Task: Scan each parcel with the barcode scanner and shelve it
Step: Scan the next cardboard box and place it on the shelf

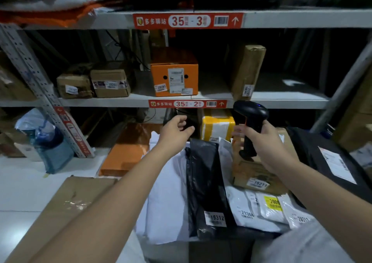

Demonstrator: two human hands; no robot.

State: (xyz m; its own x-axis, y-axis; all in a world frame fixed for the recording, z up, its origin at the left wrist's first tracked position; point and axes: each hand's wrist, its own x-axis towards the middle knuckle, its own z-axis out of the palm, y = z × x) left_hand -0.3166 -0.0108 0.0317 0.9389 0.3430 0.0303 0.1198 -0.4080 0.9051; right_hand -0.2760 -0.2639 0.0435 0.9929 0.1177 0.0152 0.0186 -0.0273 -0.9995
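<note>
Right hand (259, 139) is gripping the scanner (249, 119); left hand (177, 129), fingers spread w/ nothing held, is reaching toward 12 o'clock — prob. best grabbing the black parcel (203, 182) label-up.

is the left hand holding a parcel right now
No, the left hand is open and empty, reaching toward the lower shelf, while the right hand grips the barcode scanner.
</note>
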